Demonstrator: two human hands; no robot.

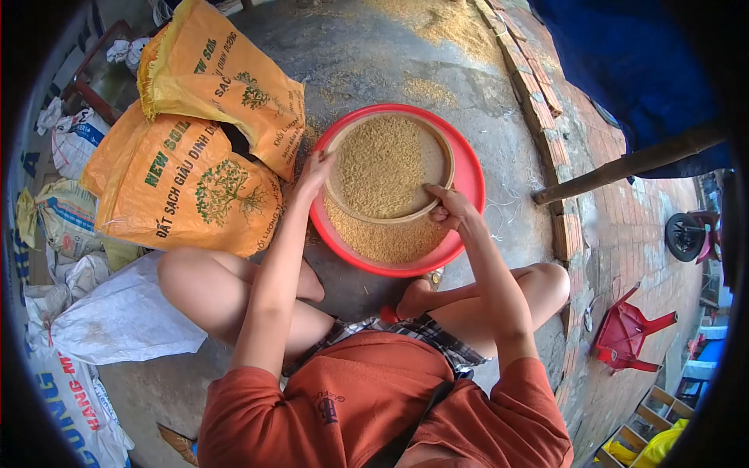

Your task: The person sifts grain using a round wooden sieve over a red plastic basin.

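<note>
A round sieve with a pale rim holds a heap of golden unhusked grain. My left hand grips its left rim, and my right hand is closed on the lower right rim, thumb on top. Under the sieve is a wide red plastic basin with more grain showing in its lower part. The sieve hides the rest of what the basin contains.
Orange soil sacks lie close on the left, with a white sack below them. Loose grain is scattered on the concrete ahead. To the right are a brick edge, a wooden pole and an overturned red stool.
</note>
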